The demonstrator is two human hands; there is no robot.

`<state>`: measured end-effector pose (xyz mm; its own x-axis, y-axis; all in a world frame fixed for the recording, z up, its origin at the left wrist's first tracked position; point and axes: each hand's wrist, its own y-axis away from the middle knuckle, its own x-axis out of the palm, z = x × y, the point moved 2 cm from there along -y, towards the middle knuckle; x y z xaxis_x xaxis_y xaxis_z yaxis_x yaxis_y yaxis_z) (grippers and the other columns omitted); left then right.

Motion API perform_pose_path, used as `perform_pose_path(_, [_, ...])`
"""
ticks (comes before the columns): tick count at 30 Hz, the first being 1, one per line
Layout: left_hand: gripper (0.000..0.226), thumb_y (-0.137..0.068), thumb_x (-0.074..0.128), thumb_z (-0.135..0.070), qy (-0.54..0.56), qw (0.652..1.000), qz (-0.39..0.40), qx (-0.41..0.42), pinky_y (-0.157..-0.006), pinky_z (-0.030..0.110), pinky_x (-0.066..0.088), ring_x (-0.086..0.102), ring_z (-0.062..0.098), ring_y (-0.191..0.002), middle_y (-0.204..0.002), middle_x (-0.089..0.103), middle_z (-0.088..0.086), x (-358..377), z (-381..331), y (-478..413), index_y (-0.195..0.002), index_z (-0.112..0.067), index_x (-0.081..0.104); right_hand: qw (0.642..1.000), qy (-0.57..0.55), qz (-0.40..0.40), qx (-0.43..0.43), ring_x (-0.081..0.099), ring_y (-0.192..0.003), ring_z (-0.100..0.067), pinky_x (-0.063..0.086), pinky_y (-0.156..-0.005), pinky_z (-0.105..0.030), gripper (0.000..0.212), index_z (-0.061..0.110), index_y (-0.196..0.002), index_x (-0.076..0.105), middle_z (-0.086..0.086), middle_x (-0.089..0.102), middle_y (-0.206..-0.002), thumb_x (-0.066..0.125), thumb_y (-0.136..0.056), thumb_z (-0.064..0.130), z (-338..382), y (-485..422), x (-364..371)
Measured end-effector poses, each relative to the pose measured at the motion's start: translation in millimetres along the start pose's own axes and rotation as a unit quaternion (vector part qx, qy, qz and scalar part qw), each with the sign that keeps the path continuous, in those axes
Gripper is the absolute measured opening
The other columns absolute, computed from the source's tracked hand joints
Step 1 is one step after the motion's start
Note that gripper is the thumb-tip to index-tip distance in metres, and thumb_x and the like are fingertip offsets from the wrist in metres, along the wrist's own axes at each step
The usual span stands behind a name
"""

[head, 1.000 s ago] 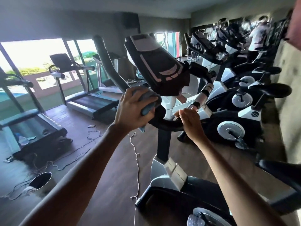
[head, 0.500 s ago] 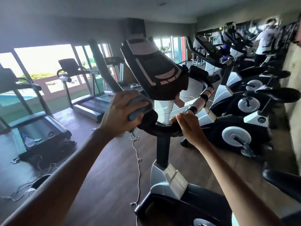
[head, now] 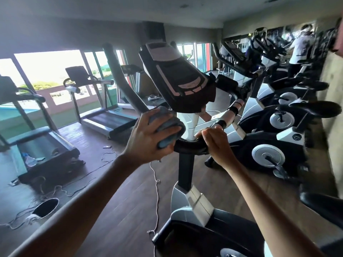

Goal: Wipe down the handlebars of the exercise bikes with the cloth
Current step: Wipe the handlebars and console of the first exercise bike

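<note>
A row of other bikes (head: 278,120) stands off to the right; the nearest bike (head: 185,169) is right in front; its black handlebar (head: 191,145) curves under the dark screen (head: 178,78); the left hand (head: 146,141) curls round the bar's left bend and squeezes the blue-grey cloth (head: 167,125) onto it; the right hand (head: 217,143) wraps round the bar just beside it, maybe to hold it steady; this looks like the wiping step on the left side; next the cloth should slide right, so the right hand must make room.
</note>
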<state>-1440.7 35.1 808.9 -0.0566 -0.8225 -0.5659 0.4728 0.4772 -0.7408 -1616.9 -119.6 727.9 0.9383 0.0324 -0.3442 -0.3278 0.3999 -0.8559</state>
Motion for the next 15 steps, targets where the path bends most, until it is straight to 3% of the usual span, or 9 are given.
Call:
perform_pose_path(5, [0.028, -0.085, 0.064, -0.025, 0.004, 0.995, -0.045, -0.085, -0.108, 0.04, 0.037, 0.057, 0.038, -0.119, -0.122, 0.068, 0.005, -5.9, 7.5, -9.0, -0.108, -0.016, 0.077, 0.998, -0.045, -0.001, 0.04, 0.062, -0.079, -0.01, 0.045, -0.082, -0.028, 0.04, 0.007, -0.083, 0.072, -0.002, 0.072, -0.079, 0.037, -0.099, 0.017, 4.5, -1.3, 1.1])
perform_pose_path(8, [0.028, -0.087, 0.064, -0.028, -0.002, 0.999, -0.024, -0.038, -0.106, 0.047, 0.039, 0.057, 0.035, -0.121, -0.124, 0.067, 0.003, 0.0, -1.8, -0.3, -0.109, -0.018, 0.077, 0.997, -0.051, -0.008, 0.057, 0.063, -0.082, -0.009, 0.046, -0.084, -0.024, 0.041, 0.007, -0.084, 0.072, -0.002, 0.073, -0.081, 0.036, -0.099, 0.019, 5.6, -0.7, 2.3])
perform_pose_path(15, [0.028, -0.086, 0.063, -0.027, -0.014, 0.997, -0.039, -0.063, -0.103, 0.049, 0.041, 0.054, 0.039, -0.122, -0.125, 0.066, 0.005, -0.6, 2.4, -1.9, -0.109, -0.017, 0.077, 0.979, -0.138, 0.016, 0.151, 0.065, -0.092, -0.008, 0.047, -0.089, -0.021, 0.044, 0.008, -0.092, 0.074, 0.001, 0.072, -0.093, 0.035, -0.1, 0.028, 9.5, 0.5, -2.4])
